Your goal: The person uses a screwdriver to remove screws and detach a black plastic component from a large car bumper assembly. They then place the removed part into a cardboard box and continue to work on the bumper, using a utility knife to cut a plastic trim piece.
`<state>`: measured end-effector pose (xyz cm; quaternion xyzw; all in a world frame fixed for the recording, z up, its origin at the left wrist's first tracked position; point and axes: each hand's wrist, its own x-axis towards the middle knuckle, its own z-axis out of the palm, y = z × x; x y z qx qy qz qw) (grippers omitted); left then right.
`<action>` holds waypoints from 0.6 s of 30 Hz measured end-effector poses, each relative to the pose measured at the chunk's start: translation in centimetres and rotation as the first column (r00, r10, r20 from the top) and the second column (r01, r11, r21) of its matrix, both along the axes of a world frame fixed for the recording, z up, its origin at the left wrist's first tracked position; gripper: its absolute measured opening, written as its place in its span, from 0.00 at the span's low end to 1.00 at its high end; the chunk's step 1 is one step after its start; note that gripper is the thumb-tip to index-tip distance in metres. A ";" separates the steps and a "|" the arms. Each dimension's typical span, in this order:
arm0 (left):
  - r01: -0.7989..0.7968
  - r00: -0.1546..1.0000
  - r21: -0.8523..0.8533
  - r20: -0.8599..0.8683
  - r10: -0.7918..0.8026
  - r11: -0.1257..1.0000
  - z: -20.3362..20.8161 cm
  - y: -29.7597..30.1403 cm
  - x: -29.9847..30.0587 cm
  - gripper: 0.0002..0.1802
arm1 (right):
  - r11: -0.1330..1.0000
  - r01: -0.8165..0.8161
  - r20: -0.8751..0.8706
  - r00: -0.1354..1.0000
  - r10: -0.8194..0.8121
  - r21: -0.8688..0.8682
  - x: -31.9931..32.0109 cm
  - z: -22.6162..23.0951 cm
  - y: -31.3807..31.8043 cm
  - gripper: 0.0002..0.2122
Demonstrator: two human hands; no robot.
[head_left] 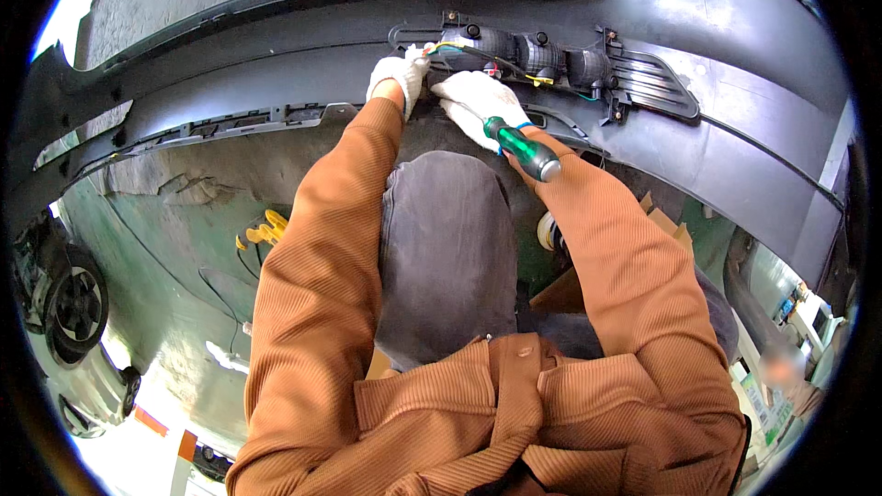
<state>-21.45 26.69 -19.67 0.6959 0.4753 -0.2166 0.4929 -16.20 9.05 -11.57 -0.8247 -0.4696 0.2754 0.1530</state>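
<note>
I see lamp unit (540,55) set in bumper (266,73); fastening unclear; left fingers (415,62) bunched near wiring (478,52), hold unclear; right fingers (452,88) curled round screwdriver (522,149)

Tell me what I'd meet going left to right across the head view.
Black-tyred spoked car wheel, yellow plastic-looking object, white-gloved left hand, green translucent tool handle, dark ribbed plastic panel.

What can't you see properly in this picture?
In the head view:
The far end of the green tool: hidden by the right hand.
Whether the left hand pinches the wires: too small to tell.
Part of the yellow thing: behind the left sleeve.
Part of the car: cut off by the dark rim.
</note>
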 end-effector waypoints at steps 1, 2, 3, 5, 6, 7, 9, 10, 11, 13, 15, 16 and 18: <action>0.014 1.000 -0.010 -0.013 -0.014 1.000 -0.1 0.2 0.1 0.28 | 1.000 0.013 -0.009 1.000 -0.013 -0.014 -0.1 0.5 0.2 0.14; 0.028 0.999 -0.020 -0.026 -0.028 0.999 -0.1 0.3 0.2 0.28 | 0.999 -0.005 -0.027 1.000 0.003 -0.048 0.0 1.1 0.3 0.15; 0.045 0.998 -0.033 -0.040 -0.046 0.998 0.1 0.3 0.3 0.28 | 0.999 0.036 -0.034 0.999 -0.036 -0.009 -0.2 1.1 0.0 0.16; 0.034 0.999 -0.009 -0.029 -0.034 0.999 0.4 0.3 0.6 0.32 | 0.991 0.117 -0.052 0.992 -0.113 0.067 -0.2 1.2 -0.6 0.18; 0.022 0.999 -0.001 -0.027 -0.022 1.000 0.0 0.2 0.3 0.34 | 0.991 0.131 -0.110 0.986 -0.128 0.024 0.1 1.6 -0.6 0.22; 0.010 1.000 0.006 -0.026 -0.010 1.000 -0.4 0.0 0.1 0.36 | 0.988 0.144 -0.128 0.982 -0.137 0.047 0.2 2.1 -0.9 0.22; -0.007 1.000 -0.004 -0.005 0.007 1.000 -1.2 0.2 -0.1 0.35 | 0.981 0.170 -0.162 0.975 -0.153 0.095 0.0 3.3 -1.6 0.22; 0.004 1.000 0.005 -0.004 -0.004 1.000 -1.7 0.2 -0.1 0.35 | 0.976 0.199 -0.180 0.967 -0.181 0.089 -0.1 4.1 -1.7 0.23; 0.014 1.000 0.015 -0.003 -0.014 1.000 -2.2 0.3 -0.2 0.34 | 0.966 0.239 -0.226 0.951 -0.213 0.094 -0.3 4.4 -2.1 0.23; -0.002 1.000 -0.005 0.006 0.002 1.000 -2.5 0.3 -0.3 0.34 | 0.941 0.323 -0.319 0.907 -0.277 0.101 -0.4 5.0 -2.8 0.23; -0.006 1.000 -0.011 0.014 0.006 1.000 -2.4 0.2 -0.1 0.34 | 0.942 0.318 -0.318 0.909 -0.271 0.106 -0.2 5.4 -3.0 0.24; -0.001 1.000 -0.006 0.019 0.001 1.000 -2.1 0.0 0.0 0.33 | 0.934 0.339 -0.345 0.895 -0.283 0.115 -0.2 5.5 -3.1 0.24; 0.004 1.000 -0.011 0.021 -0.003 1.000 -1.7 -0.1 0.1 0.33 | 0.921 0.358 -0.379 0.882 -0.280 0.153 -0.2 5.8 -3.3 0.25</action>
